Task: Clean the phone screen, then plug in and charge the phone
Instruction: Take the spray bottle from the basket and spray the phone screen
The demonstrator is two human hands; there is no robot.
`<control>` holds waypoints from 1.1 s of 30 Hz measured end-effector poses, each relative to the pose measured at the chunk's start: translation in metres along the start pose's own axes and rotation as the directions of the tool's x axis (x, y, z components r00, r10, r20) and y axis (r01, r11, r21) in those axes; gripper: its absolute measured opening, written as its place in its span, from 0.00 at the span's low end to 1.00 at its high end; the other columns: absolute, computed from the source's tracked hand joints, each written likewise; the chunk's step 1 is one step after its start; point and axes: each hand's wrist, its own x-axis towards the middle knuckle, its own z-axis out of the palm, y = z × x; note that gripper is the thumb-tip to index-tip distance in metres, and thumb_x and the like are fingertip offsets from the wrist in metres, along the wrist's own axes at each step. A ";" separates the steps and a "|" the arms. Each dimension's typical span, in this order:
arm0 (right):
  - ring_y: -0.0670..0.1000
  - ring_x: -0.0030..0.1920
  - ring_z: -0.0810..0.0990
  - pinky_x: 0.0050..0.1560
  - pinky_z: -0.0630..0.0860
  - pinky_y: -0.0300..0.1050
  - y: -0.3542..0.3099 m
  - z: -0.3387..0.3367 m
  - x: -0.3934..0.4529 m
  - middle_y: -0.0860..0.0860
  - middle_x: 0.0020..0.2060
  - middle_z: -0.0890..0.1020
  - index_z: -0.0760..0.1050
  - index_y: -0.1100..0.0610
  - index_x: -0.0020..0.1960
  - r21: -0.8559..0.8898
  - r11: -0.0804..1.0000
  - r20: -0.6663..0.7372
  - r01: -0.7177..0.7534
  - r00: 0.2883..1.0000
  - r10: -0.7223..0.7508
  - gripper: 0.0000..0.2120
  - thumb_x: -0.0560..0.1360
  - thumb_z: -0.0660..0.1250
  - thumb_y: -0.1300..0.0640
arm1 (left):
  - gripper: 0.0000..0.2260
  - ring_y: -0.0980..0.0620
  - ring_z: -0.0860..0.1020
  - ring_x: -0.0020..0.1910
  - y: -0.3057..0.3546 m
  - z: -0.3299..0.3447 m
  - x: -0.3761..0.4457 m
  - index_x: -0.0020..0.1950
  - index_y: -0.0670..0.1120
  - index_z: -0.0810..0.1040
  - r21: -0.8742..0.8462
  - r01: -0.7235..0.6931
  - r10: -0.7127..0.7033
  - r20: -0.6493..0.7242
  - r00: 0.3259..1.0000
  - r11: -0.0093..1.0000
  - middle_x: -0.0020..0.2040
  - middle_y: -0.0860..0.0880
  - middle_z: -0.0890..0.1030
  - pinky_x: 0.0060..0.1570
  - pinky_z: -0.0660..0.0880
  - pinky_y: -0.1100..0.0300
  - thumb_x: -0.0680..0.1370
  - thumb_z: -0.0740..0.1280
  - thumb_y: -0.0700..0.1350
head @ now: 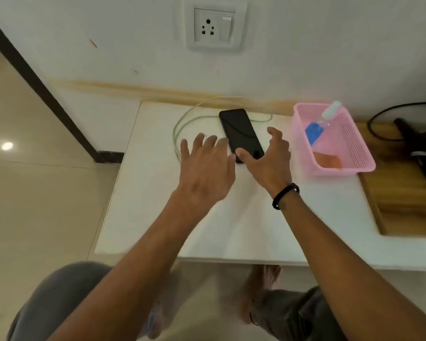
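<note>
A black phone [239, 132] lies flat on the white table [158, 217], near its far edge. A pale green charging cable [182, 121] loops on the table behind and left of the phone. My left hand [207, 168] hovers with fingers spread just left of the phone's near end and holds nothing. My right hand [268, 158] is open at the phone's near right corner, its thumb over that end. A wall socket [214, 25] with a switch sits on the wall above the table.
A pink plastic basket [359, 153] stands right of the phone, holding a spray bottle [327, 116], a blue item and an orange cloth [328, 161]. A black cable and a dark stand [423, 148] lie on the wooden surface at the far right.
</note>
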 end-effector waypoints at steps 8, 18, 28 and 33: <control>0.60 0.63 0.72 0.58 0.72 0.57 0.000 0.027 0.008 0.57 0.64 0.74 0.60 0.51 0.76 -0.297 0.951 0.022 0.082 0.997 -0.079 0.41 0.70 0.74 0.40 | 0.21 0.44 0.54 0.81 0.006 0.004 -0.002 0.75 0.51 0.69 0.054 -0.036 0.027 0.164 0.986 0.998 0.78 0.47 0.66 0.78 0.49 0.38 0.85 0.53 0.57; 0.60 0.61 0.71 0.61 0.71 0.55 0.008 0.014 -0.006 0.58 0.63 0.74 0.63 0.54 0.73 -0.251 0.966 0.069 0.067 0.996 -0.051 0.37 0.70 0.75 0.47 | 0.17 0.46 0.71 0.70 0.020 0.001 -0.004 0.64 0.49 0.78 0.041 -0.042 0.030 0.271 0.962 0.998 0.63 0.48 0.79 0.75 0.58 0.40 0.84 0.55 0.55; 0.58 0.64 0.71 0.61 0.75 0.56 0.019 -0.020 -0.039 0.53 0.65 0.72 0.59 0.49 0.75 -0.352 0.936 0.190 0.033 0.981 0.037 0.45 0.66 0.79 0.44 | 0.13 0.45 0.76 0.60 0.008 0.002 -0.006 0.57 0.46 0.74 0.098 -0.066 0.022 0.393 0.919 0.993 0.58 0.46 0.79 0.54 0.70 0.51 0.84 0.57 0.54; 0.58 0.66 0.73 0.62 0.75 0.51 0.028 -0.056 -0.060 0.53 0.67 0.71 0.60 0.52 0.77 -0.447 0.875 0.394 0.184 0.919 0.008 0.41 0.69 0.76 0.59 | 0.19 0.44 0.77 0.61 0.004 0.004 -0.013 0.65 0.47 0.76 0.107 -0.033 -0.017 0.437 0.899 0.994 0.66 0.46 0.76 0.54 0.72 0.51 0.83 0.60 0.58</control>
